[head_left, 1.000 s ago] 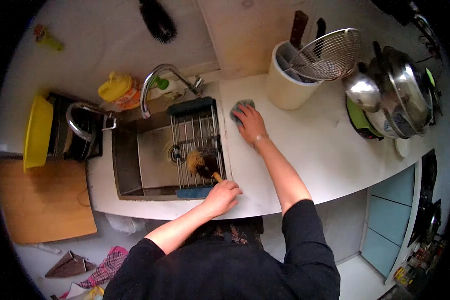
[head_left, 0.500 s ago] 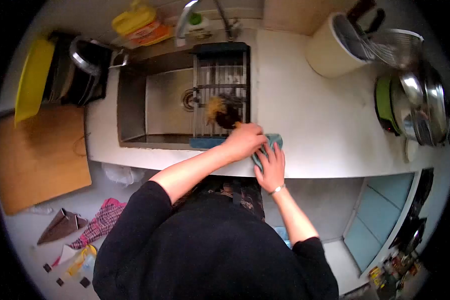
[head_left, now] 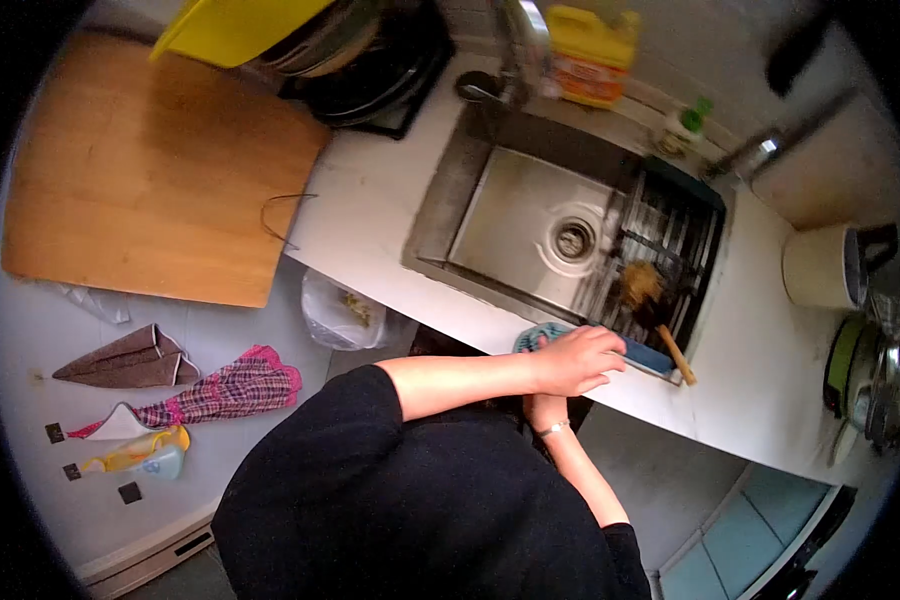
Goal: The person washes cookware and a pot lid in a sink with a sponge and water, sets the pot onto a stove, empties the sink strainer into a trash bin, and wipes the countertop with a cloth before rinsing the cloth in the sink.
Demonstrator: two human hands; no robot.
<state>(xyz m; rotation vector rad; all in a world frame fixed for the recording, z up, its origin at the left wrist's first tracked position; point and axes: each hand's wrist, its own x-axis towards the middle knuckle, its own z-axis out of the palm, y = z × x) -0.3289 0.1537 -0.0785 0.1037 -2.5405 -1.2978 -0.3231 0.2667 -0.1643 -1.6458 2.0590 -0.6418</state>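
My left hand (head_left: 580,362) is over the sink's front rim, its fingers apart and nothing in them. Below it, my right hand (head_left: 545,408) is mostly covered by my left hand and wrist. A blue-green cloth (head_left: 538,337) sticks out just beyond my left wrist at the counter's front edge, in line with my right hand, whose fingers on it are hidden. The brush (head_left: 642,287) lies on the rack at the sink's right side, its wooden handle pointing over the front rim, clear of my left hand.
The sink (head_left: 530,220) has a rack (head_left: 670,235) across its right side. Behind stand a yellow jug (head_left: 590,60) and a faucet. A white container (head_left: 823,267) and pots are at the right. At the left are a wooden board (head_left: 160,180) and a bag (head_left: 340,310) below the counter.
The view has turned and shifted left. My right hand has brought the cloth from the back of the counter to the front edge by the sink. My left hand has come away from the brush handle.
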